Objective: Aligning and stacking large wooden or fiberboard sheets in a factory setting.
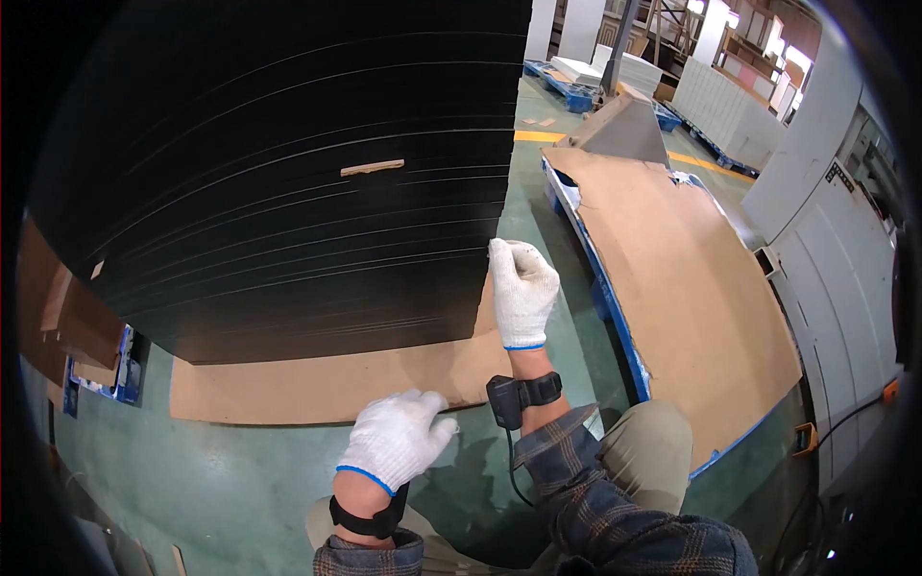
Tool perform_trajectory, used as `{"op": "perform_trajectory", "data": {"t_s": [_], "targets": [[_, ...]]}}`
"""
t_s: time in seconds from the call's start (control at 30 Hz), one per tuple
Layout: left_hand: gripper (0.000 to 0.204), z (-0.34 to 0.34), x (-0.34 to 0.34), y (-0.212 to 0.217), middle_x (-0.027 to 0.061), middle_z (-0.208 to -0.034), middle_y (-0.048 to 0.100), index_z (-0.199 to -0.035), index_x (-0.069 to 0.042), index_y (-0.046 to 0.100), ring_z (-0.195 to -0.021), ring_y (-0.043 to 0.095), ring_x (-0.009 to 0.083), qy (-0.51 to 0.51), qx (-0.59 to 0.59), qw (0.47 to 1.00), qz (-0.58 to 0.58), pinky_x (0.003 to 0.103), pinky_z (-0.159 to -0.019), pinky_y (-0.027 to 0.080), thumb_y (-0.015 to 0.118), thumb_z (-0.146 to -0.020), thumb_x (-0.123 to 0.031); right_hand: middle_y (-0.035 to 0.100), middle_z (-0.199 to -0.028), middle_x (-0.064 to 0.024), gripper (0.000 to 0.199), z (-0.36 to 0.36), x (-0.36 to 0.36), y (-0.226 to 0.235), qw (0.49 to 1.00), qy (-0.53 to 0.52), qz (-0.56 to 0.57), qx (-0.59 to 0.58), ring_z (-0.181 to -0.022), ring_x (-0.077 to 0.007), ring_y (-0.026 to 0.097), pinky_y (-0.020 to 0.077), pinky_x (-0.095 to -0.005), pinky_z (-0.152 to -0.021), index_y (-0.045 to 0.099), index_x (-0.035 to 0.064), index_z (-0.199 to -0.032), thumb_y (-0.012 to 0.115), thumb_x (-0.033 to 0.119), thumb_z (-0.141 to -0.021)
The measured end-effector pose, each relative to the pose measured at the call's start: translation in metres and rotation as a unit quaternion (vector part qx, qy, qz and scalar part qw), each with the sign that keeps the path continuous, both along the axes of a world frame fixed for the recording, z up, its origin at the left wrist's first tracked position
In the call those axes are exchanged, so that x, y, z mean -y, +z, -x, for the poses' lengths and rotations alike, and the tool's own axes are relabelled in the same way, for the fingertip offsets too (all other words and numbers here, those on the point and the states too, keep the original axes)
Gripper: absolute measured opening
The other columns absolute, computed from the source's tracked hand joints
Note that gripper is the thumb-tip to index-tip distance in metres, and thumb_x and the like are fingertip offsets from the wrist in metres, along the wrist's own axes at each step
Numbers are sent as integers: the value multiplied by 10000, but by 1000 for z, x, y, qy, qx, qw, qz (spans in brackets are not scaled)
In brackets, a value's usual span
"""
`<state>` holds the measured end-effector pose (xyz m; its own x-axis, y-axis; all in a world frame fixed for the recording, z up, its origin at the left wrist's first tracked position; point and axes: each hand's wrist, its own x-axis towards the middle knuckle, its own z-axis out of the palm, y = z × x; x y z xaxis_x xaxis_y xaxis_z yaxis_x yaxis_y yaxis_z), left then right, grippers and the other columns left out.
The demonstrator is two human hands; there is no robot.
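Note:
A tall stack of black panels [317,240] stands in front of me, its edges showing as thin lines. My right hand [525,298], in a white knitted glove with a blue cuff, is at the stack's right corner. Its fingers are curled in a pinch against the edge; what lies between them is hidden. Lower down, my left hand [399,437], gloved alike, hovers by the front edge of a brown cardboard sheet [288,389] under the stack. The left fingers are loosely bent with the thumb apart, and nothing shows in them.
To the right lies a blue pallet [619,336] covered with cardboard [682,288]. A grey machine or cabinet [836,307] stands beyond it. Small wood-coloured strips [373,167] stick out of the stack. White panel stacks [725,106] stand far back. Brown boards [91,326] are at the left.

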<state>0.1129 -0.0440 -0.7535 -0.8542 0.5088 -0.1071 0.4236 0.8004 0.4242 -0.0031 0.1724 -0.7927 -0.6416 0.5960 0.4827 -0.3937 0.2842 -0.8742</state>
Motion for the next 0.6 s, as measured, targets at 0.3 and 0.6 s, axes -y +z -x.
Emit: {"op": "perform_trajectory", "data": {"t_s": [0.3,0.6], "targets": [[355,-4,0,0,195,-1055,762,-1113,-89,785,-1026,723,409,-1,-6,1000,3,513,-913,576,662,-957,-383,725,-1109,-54,255,6,2,-4,993,40,97,-45,-960,-143,676,560,-313,-905,730,-16,-1179,805,61,-947],[375,-5,10,2,201,-1071,763,-1135,-70,772,-1014,726,411,3,7,1000,15,509,-915,579,665,-965,-387,687,-1253,-84,369,10,1,-5,996,24,63,-62,-1081,-201,678,555,-356,-997,691,5,-1279,806,29,-929]]}}
